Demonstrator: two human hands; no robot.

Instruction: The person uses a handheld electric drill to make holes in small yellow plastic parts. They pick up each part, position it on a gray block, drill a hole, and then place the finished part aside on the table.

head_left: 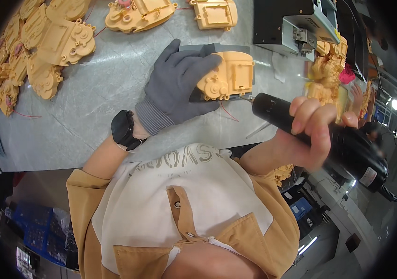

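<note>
My left hand (180, 81), in a grey knit glove, grips the left side of a yellow-orange plastic housing (238, 69). This housing has a recessed rectangular bay and round bosses, and it rests on a dark grey pad (200, 48) on the table. A thin red wire (228, 113) trails from its near edge. My bare right hand (317, 125) is wrapped around a black electric screwdriver (277, 111) with a cord at its back end. The driver's bit points left, close to the housing's lower right corner; whether it touches cannot be made out.
Several similar yellow housings (61, 42) are heaped on the left of the grey table (105, 97), with more along the far edge. A black-and-metal machine (296, 28) stands at the far right. Beyond it are more yellow parts (326, 74) and another person's hand (357, 98).
</note>
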